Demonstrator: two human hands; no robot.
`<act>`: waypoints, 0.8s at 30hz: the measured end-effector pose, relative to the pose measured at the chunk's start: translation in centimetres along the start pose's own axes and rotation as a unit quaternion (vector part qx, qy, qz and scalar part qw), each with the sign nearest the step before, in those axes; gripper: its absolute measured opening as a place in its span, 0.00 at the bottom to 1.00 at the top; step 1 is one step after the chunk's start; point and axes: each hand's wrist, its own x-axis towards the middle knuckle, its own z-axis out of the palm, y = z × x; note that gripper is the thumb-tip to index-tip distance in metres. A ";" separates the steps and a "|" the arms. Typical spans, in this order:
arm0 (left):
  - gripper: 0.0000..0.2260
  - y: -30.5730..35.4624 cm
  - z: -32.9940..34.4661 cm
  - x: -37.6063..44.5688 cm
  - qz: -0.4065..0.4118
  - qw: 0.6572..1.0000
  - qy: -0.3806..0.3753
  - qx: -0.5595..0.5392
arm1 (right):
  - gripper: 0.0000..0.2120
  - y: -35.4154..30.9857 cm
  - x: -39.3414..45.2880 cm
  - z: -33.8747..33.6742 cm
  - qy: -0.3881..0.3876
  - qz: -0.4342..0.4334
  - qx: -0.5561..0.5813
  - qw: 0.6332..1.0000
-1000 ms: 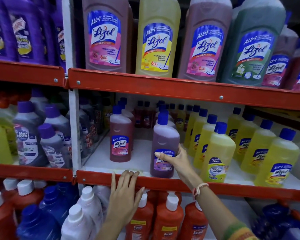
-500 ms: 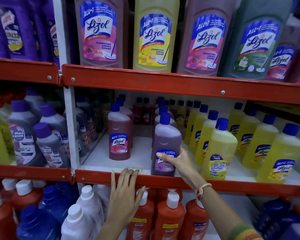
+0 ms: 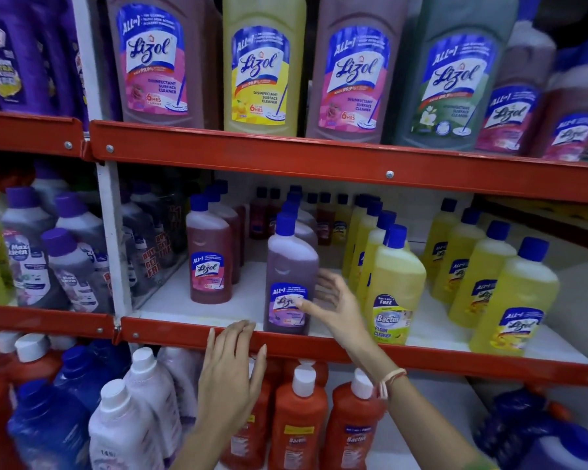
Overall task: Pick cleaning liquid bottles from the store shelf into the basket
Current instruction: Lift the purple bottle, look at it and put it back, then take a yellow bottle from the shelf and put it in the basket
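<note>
Middle shelf (image 3: 190, 308), front edge. The right hand (image 3: 333, 305) is spreading open beside the purple bottle (image 3: 291, 276): half a second earlier its fingers were wrapped round the bottle's lower label, and now they are apart, with only the thumb tip lying against the label and the other fingers splayed off to the bottle's right. The bottle is standing upright at the shelf's front, in much the same spot as before, between the pink bottle (image 3: 209, 262) to its left and the yellow Bactin bottle (image 3: 392, 293) to its right. The left hand (image 3: 230, 378) is resting as before, palm flat and fingers extended together, against the red shelf rail (image 3: 421, 357), fingertips reaching the rail's upper lip just left of the purple bottle; it is holding nothing. Large Lizol bottles (image 3: 263, 62) are lining the shelf above; orange bottles (image 3: 297, 425) are standing on the shelf below.
</note>
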 end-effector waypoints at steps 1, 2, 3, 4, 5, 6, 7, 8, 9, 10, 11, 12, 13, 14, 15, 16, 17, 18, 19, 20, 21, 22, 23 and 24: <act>0.18 1.1 0.2 -0.1 0.015 1.000 0.009 -0.010 | 0.28 -0.2 -0.7 -1.2 0.009 -0.023 -0.019 1.000; 0.17 2.0 0.4 -0.1 0.034 0.999 0.014 -0.018 | 0.26 -0.4 -1.5 -2.3 0.017 -0.045 -0.026 0.999; 0.16 3.1 0.8 0.0 0.053 0.998 0.013 -0.027 | 0.23 -0.8 -2.2 -3.6 0.024 -0.064 -0.025 0.997; 0.16 4.2 1.2 0.1 0.073 0.997 0.008 -0.035 | 0.20 -1.2 -3.0 -5.0 0.031 -0.081 -0.023 0.996; 0.16 5.3 1.7 0.3 0.092 0.995 0.001 -0.044 | 0.18 -1.8 -3.5 -6.3 0.041 -0.096 -0.018 0.994; 0.15 6.3 2.2 0.6 0.109 0.993 -0.007 -0.051 | 0.16 -2.3 -4.0 -7.6 0.051 -0.112 -0.013 0.992; 0.15 7.1 2.7 0.8 0.122 0.991 -0.016 -0.055 | 0.15 -2.7 -4.2 -8.8 0.063 -0.128 -0.008 0.990; 0.14 7.8 3.3 1.0 0.132 0.989 -0.028 -0.056 | 0.14 -3.0 -4.5 -10.0 0.077 -0.142 -0.005 0.987; 0.14 8.4 3.9 1.1 0.139 0.988 -0.042 -0.053 | 0.14 -3.1 -4.7 -11.2 0.096 -0.151 -0.004 0.984; 0.14 8.9 4.5 1.3 0.142 0.987 -0.056 -0.045 | 0.14 -3.0 -4.7 -12.3 0.116 -0.158 -0.008 0.981; 0.15 9.2 5.1 1.4 0.145 0.986 -0.069 -0.033 | 0.14 -2.5 -4.7 -13.2 0.137 -0.160 -0.022 0.977; 0.16 9.3 5.6 1.5 0.147 0.986 -0.079 -0.019 | 0.16 -2.0 -4.4 -13.9 0.153 -0.155 -0.043 0.975; 0.17 9.4 6.2 1.6 0.148 0.985 -0.088 -0.004 | 0.19 -1.2 -4.1 -14.6 0.164 -0.142 -0.066 0.974; 0.19 9.4 6.7 1.5 0.147 0.984 -0.096 0.010 | 0.23 -0.3 -3.6 -15.0 0.162 -0.123 -0.082 0.976; 0.20 9.4 7.1 1.5 0.145 0.984 -0.104 0.022 | 0.28 0.5 -3.2 -15.3 0.146 -0.099 -0.086 0.981; 0.21 9.3 7.4 1.3 0.142 0.983 -0.110 0.030 | 0.32 1.4 -2.7 -15.4 0.122 -0.070 -0.081 0.987; 0.22 9.2 7.6 1.2 0.140 0.983 -0.113 0.037 | 0.35 2.0 -2.2 -15.2 0.093 -0.039 -0.074 0.992; 0.21 9.0 7.8 1.1 0.139 0.983 -0.115 0.043 | 0.36 2.6 -1.7 -14.9 0.063 -0.008 -0.062 0.996; 0.21 9.0 8.0 1.0 0.138 0.983 -0.114 0.048 | 0.34 3.2 -1.3 -14.4 0.037 0.019 -0.045 0.998; 0.21 8.9 8.2 0.9 0.136 0.983 -0.112 0.053 | 0.32 3.8 -0.8 -13.9 0.021 0.038 -0.026 0.999; 0.21 8.9 8.4 0.8 0.134 0.983 -0.111 0.056 | 0.29 4.4 -0.5 -13.4 0.019 0.049 -0.009 0.999; 0.20 9.0 8.4 0.8 0.131 0.984 -0.108 0.057 | 0.28 4.8 -0.3 -13.0 0.029 0.054 0.009 0.998; 0.20 9.1 8.6 0.7 0.128 0.984 -0.107 0.059 | 0.26 5.0 -0.2 -12.6 0.046 0.054 0.025 0.997; 0.20 9.1 8.7 0.7 0.124 0.985 -0.105 0.061 | 0.25 5.1 -0.2 -12.3 0.068 0.045 0.032 0.996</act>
